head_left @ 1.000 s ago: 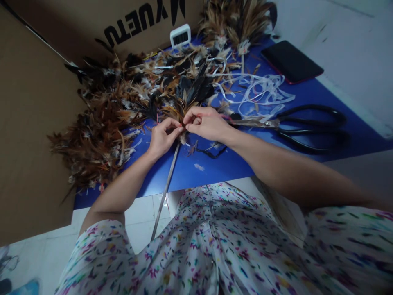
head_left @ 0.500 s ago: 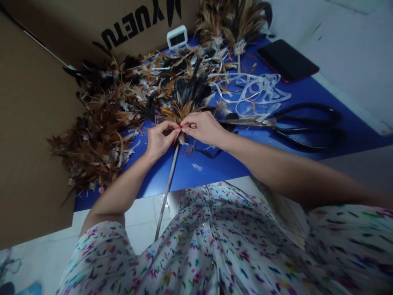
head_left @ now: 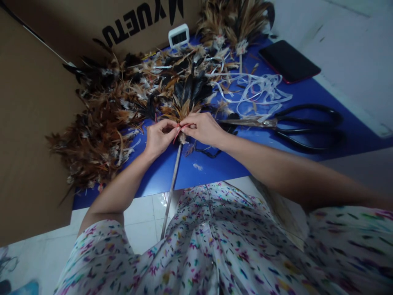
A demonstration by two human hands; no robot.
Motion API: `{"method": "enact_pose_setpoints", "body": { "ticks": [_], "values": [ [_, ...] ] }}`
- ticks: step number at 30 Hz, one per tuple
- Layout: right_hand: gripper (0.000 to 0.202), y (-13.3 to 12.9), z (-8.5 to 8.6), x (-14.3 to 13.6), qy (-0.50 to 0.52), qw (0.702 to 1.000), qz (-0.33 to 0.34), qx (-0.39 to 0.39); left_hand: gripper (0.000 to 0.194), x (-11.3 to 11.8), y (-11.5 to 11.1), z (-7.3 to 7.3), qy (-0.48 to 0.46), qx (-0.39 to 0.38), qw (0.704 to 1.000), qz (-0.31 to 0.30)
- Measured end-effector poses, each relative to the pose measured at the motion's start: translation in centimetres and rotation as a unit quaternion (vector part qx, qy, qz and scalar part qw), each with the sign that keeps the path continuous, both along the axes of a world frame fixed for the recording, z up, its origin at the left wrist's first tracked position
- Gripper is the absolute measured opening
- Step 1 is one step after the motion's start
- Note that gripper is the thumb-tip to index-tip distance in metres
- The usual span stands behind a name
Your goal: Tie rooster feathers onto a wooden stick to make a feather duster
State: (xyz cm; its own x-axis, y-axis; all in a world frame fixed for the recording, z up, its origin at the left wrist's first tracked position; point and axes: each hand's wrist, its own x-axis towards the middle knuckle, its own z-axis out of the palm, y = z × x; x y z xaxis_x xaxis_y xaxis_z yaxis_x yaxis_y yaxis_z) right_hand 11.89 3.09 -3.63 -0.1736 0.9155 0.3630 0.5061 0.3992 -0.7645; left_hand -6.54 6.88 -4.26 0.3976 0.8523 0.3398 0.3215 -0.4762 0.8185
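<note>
Both hands meet at the base of a bunch of black and brown feathers [head_left: 192, 92] on a thin stick [head_left: 172, 180]. My left hand [head_left: 159, 137] pinches a red string [head_left: 177, 135] between thumb and forefinger. My right hand [head_left: 202, 128], touching it from the right, pinches the same string, which crosses in front of the feather base. The stick slants down from the bunch over the table's front edge. Fingers partly cover the spot where the string wraps.
Loose feathers [head_left: 98, 135] cover the left and back of the blue table [head_left: 233, 164]. Large black-handled scissors [head_left: 270, 123] lie right of my hands, below tangled white ribbon [head_left: 264, 90]. Behind are a dark tablet [head_left: 290, 60], a small white timer [head_left: 179, 36], feather dusters [head_left: 236, 20] and a cardboard box [head_left: 141, 20].
The lower end of the stick has swung slightly to the right. Both hands keep their pinch on the red string in nearly the same place.
</note>
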Motion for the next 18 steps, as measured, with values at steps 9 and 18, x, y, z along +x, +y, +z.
{"method": "enact_pose_setpoints", "body": {
  "ticks": [9,18],
  "values": [
    [0.015,0.03,-0.10,-0.05,0.012,1.000,0.007,-0.009,0.036,0.01,-0.09,0.29,0.008,-0.012,1.000,-0.003],
    [0.007,-0.11,-0.08,-0.11,0.026,1.000,-0.011,0.000,0.045,0.27,-0.08,0.07,-0.025,-0.053,0.998,0.024]
  ]
}}
